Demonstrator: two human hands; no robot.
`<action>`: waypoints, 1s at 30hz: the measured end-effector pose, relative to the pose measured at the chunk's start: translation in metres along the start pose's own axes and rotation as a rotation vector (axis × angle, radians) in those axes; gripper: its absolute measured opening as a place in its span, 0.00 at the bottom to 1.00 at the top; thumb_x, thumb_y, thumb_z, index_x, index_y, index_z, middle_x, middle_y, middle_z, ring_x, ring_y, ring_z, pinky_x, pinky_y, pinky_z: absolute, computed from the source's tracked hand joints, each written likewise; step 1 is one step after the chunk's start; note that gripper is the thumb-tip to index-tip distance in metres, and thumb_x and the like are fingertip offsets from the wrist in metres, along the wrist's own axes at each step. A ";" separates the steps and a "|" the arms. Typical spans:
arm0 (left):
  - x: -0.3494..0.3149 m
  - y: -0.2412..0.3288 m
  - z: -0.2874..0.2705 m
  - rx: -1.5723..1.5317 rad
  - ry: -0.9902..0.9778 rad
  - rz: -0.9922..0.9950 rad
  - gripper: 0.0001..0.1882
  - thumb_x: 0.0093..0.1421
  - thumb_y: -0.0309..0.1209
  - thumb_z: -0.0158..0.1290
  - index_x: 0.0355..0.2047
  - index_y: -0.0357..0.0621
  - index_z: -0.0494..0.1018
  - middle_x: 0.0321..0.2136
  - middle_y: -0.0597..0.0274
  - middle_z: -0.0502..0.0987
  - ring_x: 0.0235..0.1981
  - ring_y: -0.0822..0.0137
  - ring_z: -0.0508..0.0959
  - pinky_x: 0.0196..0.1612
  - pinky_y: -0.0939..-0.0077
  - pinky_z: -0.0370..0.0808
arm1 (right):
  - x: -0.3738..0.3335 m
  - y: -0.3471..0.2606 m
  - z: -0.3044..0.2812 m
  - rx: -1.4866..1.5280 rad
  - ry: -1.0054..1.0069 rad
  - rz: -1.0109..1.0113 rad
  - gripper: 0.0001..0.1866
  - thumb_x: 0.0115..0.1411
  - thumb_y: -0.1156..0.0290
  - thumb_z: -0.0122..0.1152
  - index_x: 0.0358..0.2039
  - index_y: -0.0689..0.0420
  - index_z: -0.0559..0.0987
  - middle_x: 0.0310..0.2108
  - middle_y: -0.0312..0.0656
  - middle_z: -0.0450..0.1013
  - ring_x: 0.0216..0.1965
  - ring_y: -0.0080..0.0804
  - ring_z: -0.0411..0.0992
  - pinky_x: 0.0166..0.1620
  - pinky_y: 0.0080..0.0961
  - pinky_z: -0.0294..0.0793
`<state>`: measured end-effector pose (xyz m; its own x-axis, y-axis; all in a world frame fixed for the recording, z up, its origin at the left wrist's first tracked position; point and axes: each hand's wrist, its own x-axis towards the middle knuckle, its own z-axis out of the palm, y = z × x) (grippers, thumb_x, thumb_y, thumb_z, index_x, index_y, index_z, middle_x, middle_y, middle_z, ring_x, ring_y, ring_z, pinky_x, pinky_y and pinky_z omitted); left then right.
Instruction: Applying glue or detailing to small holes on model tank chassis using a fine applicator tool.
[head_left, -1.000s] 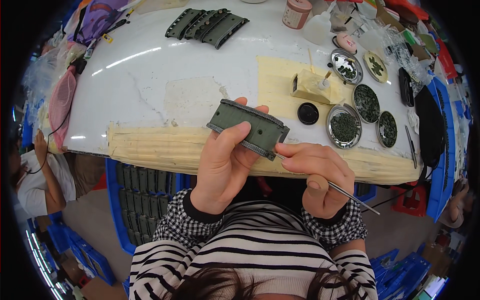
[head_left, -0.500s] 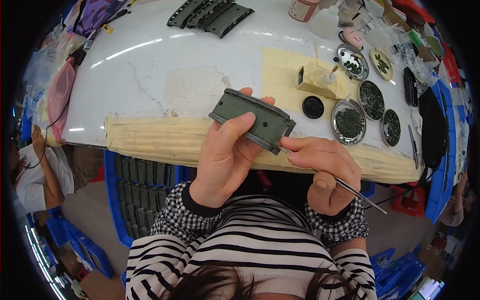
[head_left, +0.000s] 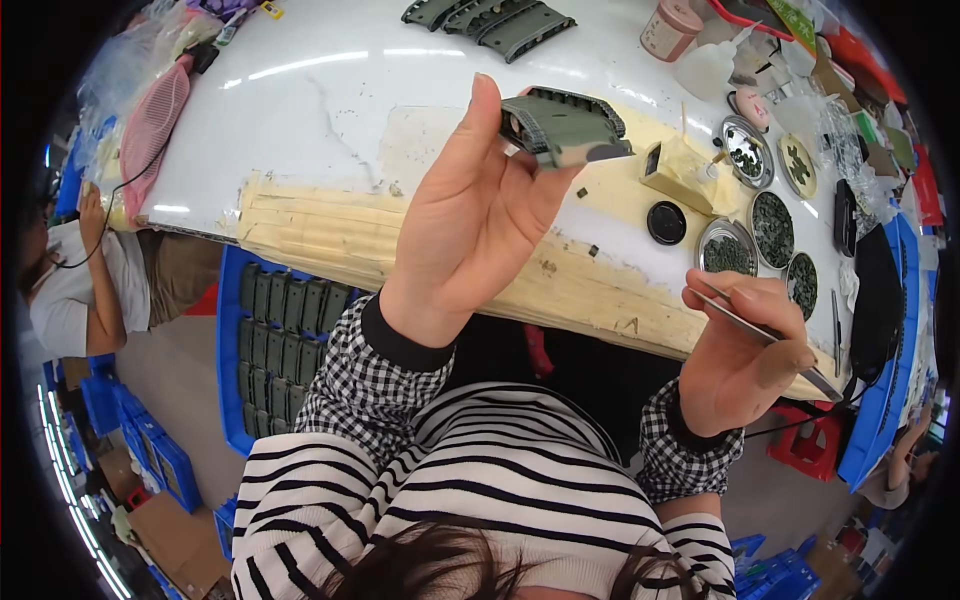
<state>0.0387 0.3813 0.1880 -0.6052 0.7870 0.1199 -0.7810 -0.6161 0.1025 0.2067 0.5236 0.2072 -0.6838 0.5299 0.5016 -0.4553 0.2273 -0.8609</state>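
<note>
Light but stiff, I'd guess

On my feed: right hand (head_left: 745,350) curled round tweezers (head_left: 742,320); beyond, left hand (head_left: 480,205), half-open, holding the green part (head_left: 568,132) over the table (head_left: 290,120). I'd grab the smooth face (head_left: 582,124); that edge strip (head_left: 535,122) looks fragile.

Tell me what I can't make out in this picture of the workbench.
All in the head view:
- Some fingertips of the left hand: hidden behind the green part it holds.
- The far side of that part: turned away from the camera.
- The metal tool's near tip: too small to read beside the fingers of the right hand.
- The green strips: cut off by the top edge.
- Bits in the dishes: too small to count.
</note>
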 end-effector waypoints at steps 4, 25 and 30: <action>0.008 -0.005 -0.001 -0.230 -0.004 -0.116 0.31 0.66 0.43 0.49 0.53 0.22 0.59 0.55 0.44 0.62 0.53 0.59 0.71 0.55 0.77 0.78 | -0.004 -0.001 -0.001 -0.052 -0.053 -0.029 0.37 0.66 0.38 0.35 0.37 0.64 0.76 0.32 0.51 0.74 0.34 0.42 0.78 0.36 0.30 0.80; 0.011 -0.028 0.014 -0.152 0.204 -0.091 0.26 0.66 0.47 0.49 0.47 0.32 0.65 0.44 0.54 0.68 0.49 0.63 0.76 0.55 0.76 0.78 | -0.001 -0.011 0.008 -0.083 -0.143 -0.086 0.32 0.66 0.43 0.41 0.44 0.64 0.73 0.29 0.52 0.77 0.32 0.42 0.79 0.41 0.37 0.78; 0.009 -0.032 0.014 -0.156 0.225 -0.068 0.32 0.65 0.45 0.51 0.51 0.21 0.61 0.52 0.43 0.66 0.49 0.60 0.75 0.54 0.77 0.79 | 0.003 -0.013 0.013 -0.149 -0.096 -0.095 0.24 0.68 0.50 0.46 0.39 0.62 0.71 0.34 0.55 0.78 0.37 0.42 0.78 0.46 0.37 0.76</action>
<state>0.0601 0.4079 0.2000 -0.5557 0.8245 -0.1064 -0.8250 -0.5628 -0.0524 0.2034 0.5114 0.2212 -0.6964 0.4218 0.5806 -0.4354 0.3948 -0.8090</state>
